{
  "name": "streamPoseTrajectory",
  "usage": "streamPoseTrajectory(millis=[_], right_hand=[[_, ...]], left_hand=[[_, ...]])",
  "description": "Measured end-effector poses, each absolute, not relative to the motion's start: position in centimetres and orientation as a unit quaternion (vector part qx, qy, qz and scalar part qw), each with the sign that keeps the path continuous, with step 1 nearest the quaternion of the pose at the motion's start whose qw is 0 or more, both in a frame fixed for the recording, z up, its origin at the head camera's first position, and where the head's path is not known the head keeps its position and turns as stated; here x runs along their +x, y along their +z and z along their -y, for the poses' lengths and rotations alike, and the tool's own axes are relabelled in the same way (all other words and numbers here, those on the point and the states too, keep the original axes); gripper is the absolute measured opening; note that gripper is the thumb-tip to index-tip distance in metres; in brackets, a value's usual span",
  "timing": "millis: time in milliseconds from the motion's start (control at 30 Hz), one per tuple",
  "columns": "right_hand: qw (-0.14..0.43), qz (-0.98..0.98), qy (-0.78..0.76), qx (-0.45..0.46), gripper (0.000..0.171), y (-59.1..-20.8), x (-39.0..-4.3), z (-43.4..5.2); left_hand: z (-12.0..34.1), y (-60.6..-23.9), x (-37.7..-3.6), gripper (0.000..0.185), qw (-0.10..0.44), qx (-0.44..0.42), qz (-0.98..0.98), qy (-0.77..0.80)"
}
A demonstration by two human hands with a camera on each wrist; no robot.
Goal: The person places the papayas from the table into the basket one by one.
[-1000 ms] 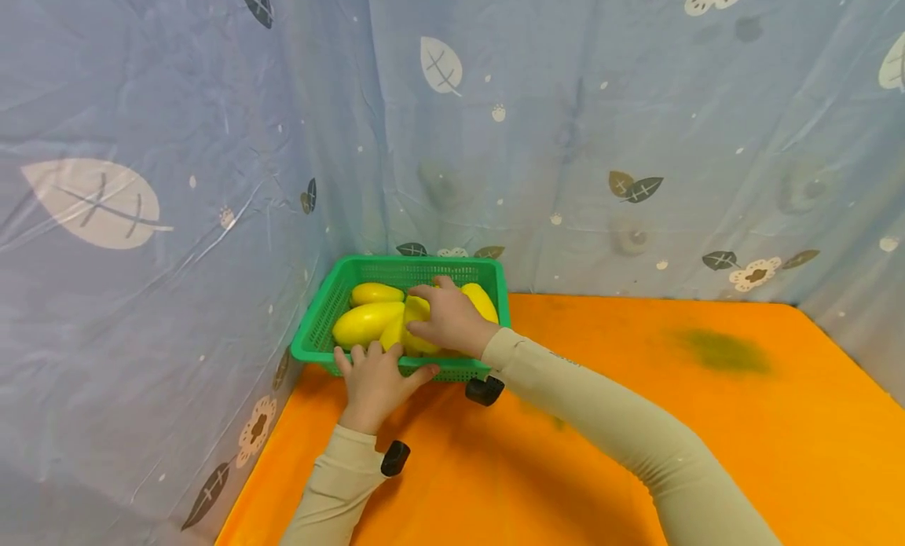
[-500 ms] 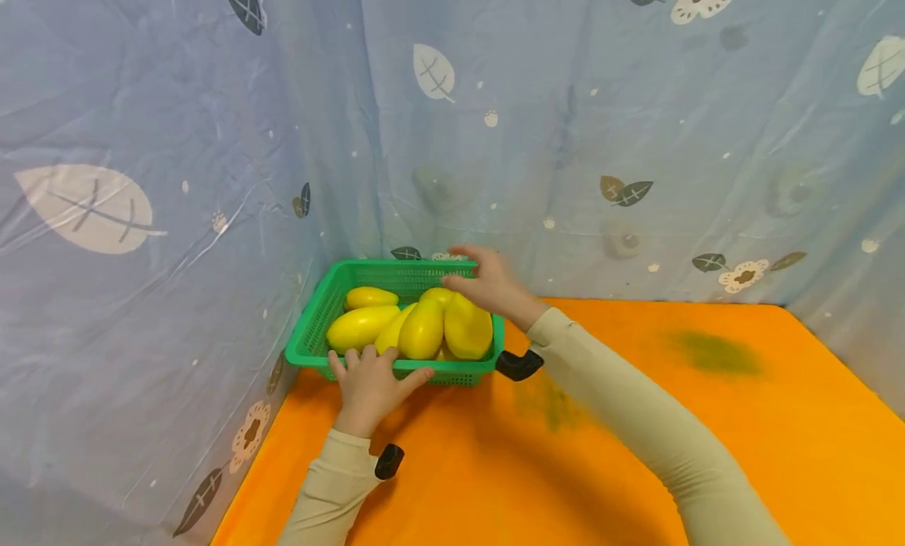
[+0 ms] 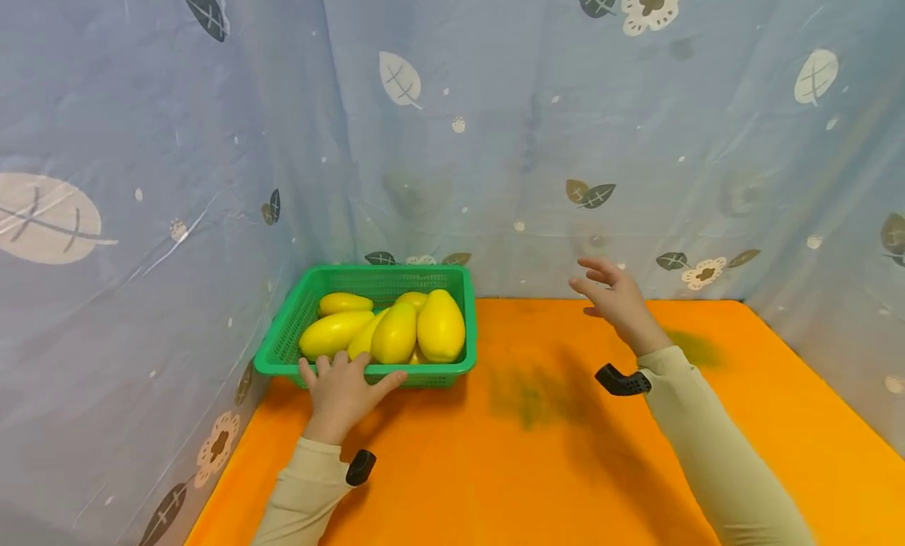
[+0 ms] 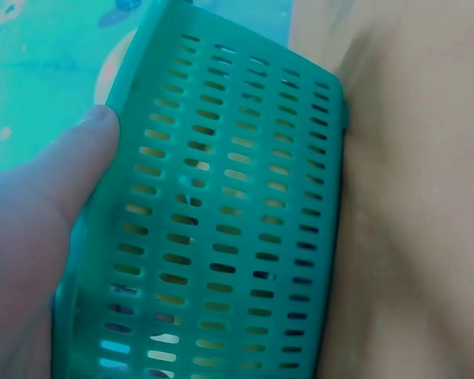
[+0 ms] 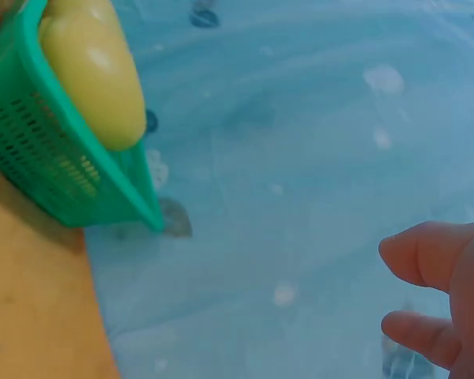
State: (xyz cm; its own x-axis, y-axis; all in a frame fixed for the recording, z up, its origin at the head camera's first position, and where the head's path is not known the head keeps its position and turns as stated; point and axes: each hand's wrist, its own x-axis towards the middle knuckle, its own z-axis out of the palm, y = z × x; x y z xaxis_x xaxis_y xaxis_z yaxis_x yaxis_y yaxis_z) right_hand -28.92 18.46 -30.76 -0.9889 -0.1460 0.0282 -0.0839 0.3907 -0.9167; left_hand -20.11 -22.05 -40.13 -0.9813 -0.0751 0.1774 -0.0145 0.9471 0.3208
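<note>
A green perforated plastic basket (image 3: 364,369) stands on the orange table, with several smooth yellow mango-shaped fruits (image 3: 332,334) inside. The largest-looking yellow fruit (image 3: 441,326) leans at the basket's right end. My left hand (image 3: 342,393) rests on the front rim, its fingers spread over the edge and partly hidden among the nearest fruits. Seen from the left wrist, the thumb (image 4: 79,154) touches the rim of the basket. To the right of the basket, apart from it, my right hand (image 3: 622,306) hangs in the air with loosely bent fingers and holds nothing.
An orange tabletop (image 3: 459,467) with greenish smudges (image 3: 526,401) spreads to the right and front of the basket. Blue leaf-patterned curtains (image 3: 495,177) close off the back and left sides, right behind the basket. A black wrist camera mount (image 3: 622,381) juts from the right sleeve.
My right hand has lifted off the fruits, left the basket and moved right over the table. The large fruit at the right end now stands more upright. My left hand stays on the rim.
</note>
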Motion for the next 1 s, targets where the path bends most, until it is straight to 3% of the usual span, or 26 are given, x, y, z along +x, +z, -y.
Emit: streamPoseTrajectory(millis=[367,1000], right_hand=[[0.019,-0.770,-0.638,0.001,0.069,-37.5,-26.6,-19.4],[0.028,-0.772,-0.634,-0.033,0.068,-38.5,-26.2,-17.3]], left_hand=[[24.8,-41.2,-19.8,0.086,0.083,0.029,0.983,-0.162],[25.9,-41.0,-19.3,0.084,0.092,0.035,0.982,-0.159]])
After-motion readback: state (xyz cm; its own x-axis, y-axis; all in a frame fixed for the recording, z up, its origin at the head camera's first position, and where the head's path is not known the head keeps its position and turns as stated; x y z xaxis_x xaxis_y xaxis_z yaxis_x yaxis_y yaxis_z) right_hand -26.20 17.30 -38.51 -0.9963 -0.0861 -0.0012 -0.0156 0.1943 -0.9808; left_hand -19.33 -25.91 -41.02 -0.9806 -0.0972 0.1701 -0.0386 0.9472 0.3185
